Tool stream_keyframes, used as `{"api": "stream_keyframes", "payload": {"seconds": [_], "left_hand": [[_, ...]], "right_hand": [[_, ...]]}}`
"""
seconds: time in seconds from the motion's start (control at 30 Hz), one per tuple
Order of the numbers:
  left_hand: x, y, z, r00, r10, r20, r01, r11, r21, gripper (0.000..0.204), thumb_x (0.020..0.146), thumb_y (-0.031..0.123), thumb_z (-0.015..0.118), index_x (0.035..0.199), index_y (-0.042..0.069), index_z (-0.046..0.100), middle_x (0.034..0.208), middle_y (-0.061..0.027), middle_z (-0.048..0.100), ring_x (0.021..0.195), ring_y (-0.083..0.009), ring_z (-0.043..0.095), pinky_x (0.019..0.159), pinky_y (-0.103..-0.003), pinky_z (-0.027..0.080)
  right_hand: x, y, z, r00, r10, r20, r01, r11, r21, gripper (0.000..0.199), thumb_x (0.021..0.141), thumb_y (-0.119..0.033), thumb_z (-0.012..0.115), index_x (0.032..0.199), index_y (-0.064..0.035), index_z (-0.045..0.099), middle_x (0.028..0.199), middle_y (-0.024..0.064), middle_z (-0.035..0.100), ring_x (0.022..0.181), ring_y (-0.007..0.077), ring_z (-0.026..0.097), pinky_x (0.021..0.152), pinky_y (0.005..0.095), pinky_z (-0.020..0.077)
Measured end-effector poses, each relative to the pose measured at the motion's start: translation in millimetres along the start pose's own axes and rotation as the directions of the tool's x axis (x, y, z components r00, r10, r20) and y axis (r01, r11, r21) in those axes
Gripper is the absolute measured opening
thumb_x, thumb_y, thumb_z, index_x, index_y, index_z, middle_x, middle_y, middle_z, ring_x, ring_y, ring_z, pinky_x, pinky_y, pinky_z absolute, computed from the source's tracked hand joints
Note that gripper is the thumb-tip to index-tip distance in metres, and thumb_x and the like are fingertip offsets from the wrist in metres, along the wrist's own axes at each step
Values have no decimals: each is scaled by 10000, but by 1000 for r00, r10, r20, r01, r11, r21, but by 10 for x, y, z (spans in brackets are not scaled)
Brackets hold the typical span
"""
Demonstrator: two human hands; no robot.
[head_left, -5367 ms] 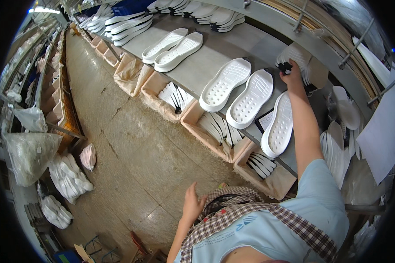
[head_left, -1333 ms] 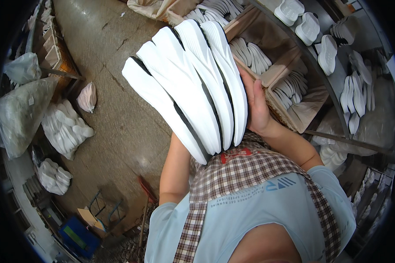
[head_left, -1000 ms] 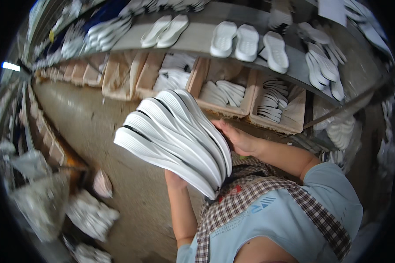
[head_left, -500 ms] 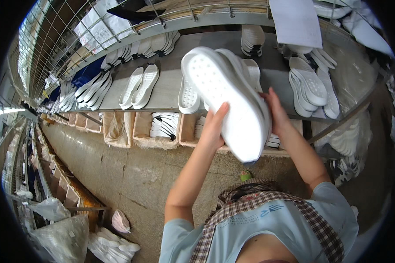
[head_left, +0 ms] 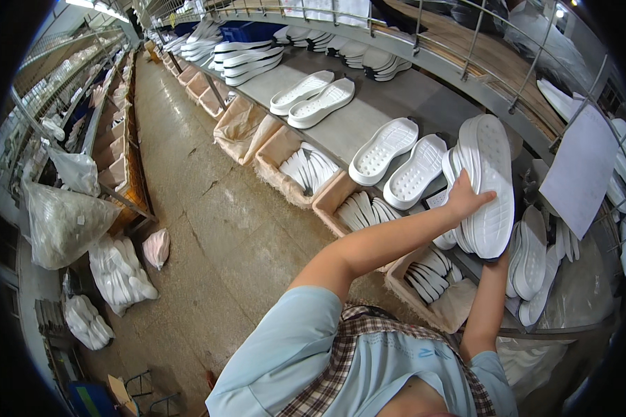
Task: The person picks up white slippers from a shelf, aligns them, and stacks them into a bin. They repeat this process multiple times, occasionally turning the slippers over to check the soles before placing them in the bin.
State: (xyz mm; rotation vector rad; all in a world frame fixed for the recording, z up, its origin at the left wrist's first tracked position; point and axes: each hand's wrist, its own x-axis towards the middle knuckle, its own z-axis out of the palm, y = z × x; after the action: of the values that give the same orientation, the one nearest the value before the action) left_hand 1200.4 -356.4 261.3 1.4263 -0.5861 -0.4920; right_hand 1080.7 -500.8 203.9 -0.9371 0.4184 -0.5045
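Standing at grey bench, right of floor, bins below. Reaching rightward, gripping sole stack over near right end with left hand; can't tell finger state on right hand, mostly hidden.

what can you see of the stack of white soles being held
The stack of white soles looks like moulded foam or rubber: several nested pieces with layered edges, the front one showing dimples and lines. A dark bit shows at its lower end. It is held lengthwise before the grey shelf. The left hand grips its left side; the right hand is hidden.
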Motion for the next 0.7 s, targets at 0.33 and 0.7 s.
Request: {"api": "stream_keyframes", "payload": {"seconds": [0.33, 0.7], "left_hand": [[-304, 17, -181, 992, 122, 14, -121, 991, -58, 930, 737, 295, 738, 1356, -108, 173, 1346, -266, 358, 1260, -316, 373, 1047, -344, 309], [-1209, 331, -1388, 971, 184, 153, -136, 951, -278, 764, 909, 405, 532, 1394, -82, 201, 1408, -222, 339, 1306, -292, 345, 1062, -356, 303]], "right_hand": [[-640, -263, 186, 972, -72, -223, 87, 994, 63, 733, 930, -594, 247, 1382, -27, 358, 1406, 121, 397, 1295, 269, 363, 1081, 405, 238], [-1630, -44, 720, 513, -848, -134, 629, 477, -614, 504, 958, -366, 347, 1261, 21, 458, 1311, 164, 476, 1214, 270, 437, 1021, 418, 283]]}}
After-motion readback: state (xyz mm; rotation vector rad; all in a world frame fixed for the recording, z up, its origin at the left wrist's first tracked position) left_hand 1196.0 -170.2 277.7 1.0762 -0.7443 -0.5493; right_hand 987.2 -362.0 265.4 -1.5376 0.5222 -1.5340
